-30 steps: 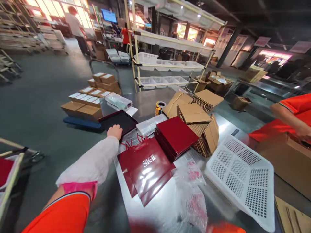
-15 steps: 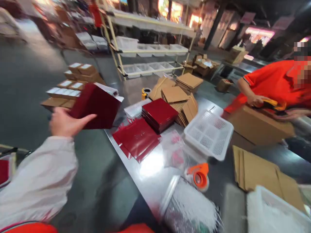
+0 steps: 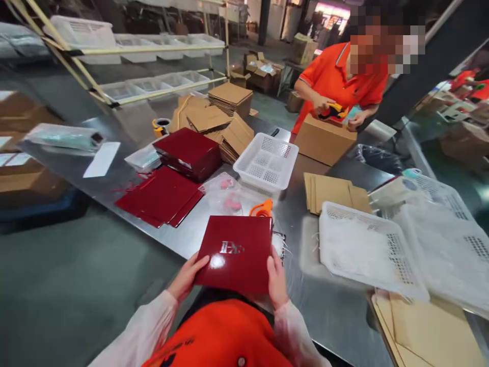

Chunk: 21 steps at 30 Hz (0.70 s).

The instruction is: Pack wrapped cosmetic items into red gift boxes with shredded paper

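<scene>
Glossy dark-red rectangular box [image 3: 237, 237], inverted silver "SK-II" lettering [image 3: 231, 248], held between left hand [image 3: 187, 275] and right hand [image 3: 277, 278] at grey metal table's [image 3: 324, 306] edge.

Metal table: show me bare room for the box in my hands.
The widest bare patch of metal table lies between the right hand, the filled white basket and the bottom-right cardboard. A narrower one separates the white sheet from the red bags. Behind those bags, red boxes and folded cardboard crowd together.
</scene>
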Each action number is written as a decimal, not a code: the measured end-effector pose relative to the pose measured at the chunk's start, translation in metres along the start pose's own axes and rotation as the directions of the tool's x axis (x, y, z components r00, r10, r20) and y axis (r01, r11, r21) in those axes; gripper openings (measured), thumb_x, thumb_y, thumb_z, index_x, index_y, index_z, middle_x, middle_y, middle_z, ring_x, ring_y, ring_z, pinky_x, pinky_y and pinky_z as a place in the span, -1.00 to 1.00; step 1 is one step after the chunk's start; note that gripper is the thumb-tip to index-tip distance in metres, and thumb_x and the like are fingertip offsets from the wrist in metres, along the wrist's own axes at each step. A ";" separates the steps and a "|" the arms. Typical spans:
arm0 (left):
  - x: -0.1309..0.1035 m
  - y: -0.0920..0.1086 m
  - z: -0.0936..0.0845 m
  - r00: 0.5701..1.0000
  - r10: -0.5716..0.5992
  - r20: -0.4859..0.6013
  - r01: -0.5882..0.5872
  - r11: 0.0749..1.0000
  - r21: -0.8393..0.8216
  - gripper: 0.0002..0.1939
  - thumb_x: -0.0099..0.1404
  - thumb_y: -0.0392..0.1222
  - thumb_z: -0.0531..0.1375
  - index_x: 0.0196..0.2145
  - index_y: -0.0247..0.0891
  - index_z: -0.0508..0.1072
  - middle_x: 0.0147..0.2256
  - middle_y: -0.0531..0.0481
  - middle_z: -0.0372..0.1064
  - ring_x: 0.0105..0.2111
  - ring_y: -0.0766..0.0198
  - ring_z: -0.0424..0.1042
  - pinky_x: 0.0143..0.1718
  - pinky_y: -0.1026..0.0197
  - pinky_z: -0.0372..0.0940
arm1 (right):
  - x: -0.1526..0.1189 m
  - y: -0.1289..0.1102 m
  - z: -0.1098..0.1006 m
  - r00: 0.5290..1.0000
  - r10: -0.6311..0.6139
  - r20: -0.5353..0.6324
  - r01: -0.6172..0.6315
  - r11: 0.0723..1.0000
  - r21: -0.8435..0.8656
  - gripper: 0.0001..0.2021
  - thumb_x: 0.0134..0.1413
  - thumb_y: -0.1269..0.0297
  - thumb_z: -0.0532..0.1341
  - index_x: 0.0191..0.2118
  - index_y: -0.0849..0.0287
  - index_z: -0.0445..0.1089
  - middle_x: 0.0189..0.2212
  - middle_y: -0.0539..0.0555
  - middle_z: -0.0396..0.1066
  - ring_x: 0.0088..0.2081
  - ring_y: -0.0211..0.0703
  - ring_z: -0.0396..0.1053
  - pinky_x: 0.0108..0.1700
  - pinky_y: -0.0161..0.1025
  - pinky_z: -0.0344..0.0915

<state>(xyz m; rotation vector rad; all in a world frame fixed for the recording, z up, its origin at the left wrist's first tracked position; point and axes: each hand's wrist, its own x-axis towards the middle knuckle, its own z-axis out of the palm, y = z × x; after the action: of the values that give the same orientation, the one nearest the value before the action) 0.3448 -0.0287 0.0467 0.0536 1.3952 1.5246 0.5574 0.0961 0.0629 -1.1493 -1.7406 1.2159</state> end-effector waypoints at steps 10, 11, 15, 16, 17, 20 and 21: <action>0.014 0.006 0.012 0.994 0.110 -0.029 -0.111 0.993 -0.035 -0.37 -0.07 0.01 0.45 -0.03 -0.20 0.48 -0.10 -0.11 0.58 -0.06 -0.02 0.56 -0.06 0.02 0.52 | 0.031 0.064 -0.049 0.948 0.025 -0.319 -0.108 0.963 -0.247 -0.26 0.20 -0.22 -0.02 0.07 0.40 0.46 -0.13 0.34 0.43 -0.19 -0.01 0.40 -0.01 -0.01 0.35; 0.014 0.008 0.013 0.994 0.101 -0.049 -0.104 0.993 -0.060 -0.45 -0.02 -0.03 0.43 -0.06 -0.21 0.48 -0.14 -0.10 0.59 -0.09 0.00 0.57 -0.10 0.03 0.54 | 0.035 0.072 -0.058 0.933 0.054 -0.356 -0.158 0.950 -0.270 -0.26 0.18 -0.21 0.02 0.08 0.45 0.45 -0.16 0.35 0.44 -0.26 -0.03 0.40 -0.06 -0.02 0.36; 0.017 0.017 0.011 0.989 0.100 -0.105 -0.112 0.987 -0.116 -0.61 0.07 -0.12 0.35 -0.13 -0.21 0.48 -0.22 -0.05 0.60 -0.15 0.06 0.60 -0.16 0.09 0.56 | 0.041 0.087 -0.065 0.970 0.069 -0.231 -0.160 0.902 -0.401 -0.50 0.21 0.05 0.09 -0.02 0.40 0.52 -0.28 0.25 0.49 -0.29 -0.06 0.41 -0.10 -0.11 0.35; 0.017 0.018 0.011 0.990 0.101 -0.095 -0.112 0.988 -0.109 -0.59 0.06 -0.12 0.35 -0.11 -0.21 0.48 -0.21 -0.05 0.60 -0.14 0.05 0.59 -0.16 0.09 0.56 | 0.040 0.086 -0.061 0.982 0.044 -0.184 -0.122 0.890 -0.438 -0.57 0.23 0.13 0.09 -0.06 0.35 0.55 -0.28 0.23 0.50 -0.24 -0.06 0.41 -0.07 -0.13 0.34; 0.016 0.019 0.012 0.992 0.101 -0.077 -0.108 0.989 -0.096 -0.55 0.05 -0.12 0.37 -0.08 -0.22 0.48 -0.19 -0.07 0.60 -0.13 0.04 0.59 -0.15 0.09 0.55 | 0.039 0.083 -0.056 0.989 0.025 -0.146 -0.094 0.867 -0.489 -0.63 0.24 0.19 0.09 -0.10 0.30 0.57 -0.26 0.22 0.50 -0.20 -0.05 0.41 -0.04 -0.13 0.32; 0.013 0.016 0.025 0.997 0.082 0.010 -0.081 0.995 -0.054 -0.39 -0.01 -0.12 0.42 0.02 -0.27 0.46 -0.11 -0.12 0.58 -0.10 0.00 0.58 -0.13 0.07 0.54 | 0.033 0.067 -0.042 0.993 0.082 -0.089 -0.121 0.707 -0.696 -0.72 0.26 0.29 0.11 -0.17 0.19 0.58 -0.17 0.22 0.49 -0.08 0.02 0.37 0.00 -0.10 0.26; 0.012 0.014 0.030 0.997 0.070 0.037 -0.068 0.997 -0.048 -0.34 -0.04 -0.12 0.44 0.04 -0.28 0.45 -0.10 -0.13 0.57 -0.10 0.00 0.57 -0.12 0.07 0.54 | 0.030 0.060 -0.038 0.991 0.112 -0.068 -0.124 0.631 -0.766 -0.73 0.26 0.31 0.11 -0.14 0.16 0.57 -0.11 0.23 0.48 -0.05 0.05 0.35 -0.01 -0.07 0.25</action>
<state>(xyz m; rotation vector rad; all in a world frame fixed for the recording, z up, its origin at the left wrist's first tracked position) 0.3491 0.0038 0.0602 0.1033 1.3391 1.6046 0.5976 0.1457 0.0190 -1.7672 -2.2881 0.4675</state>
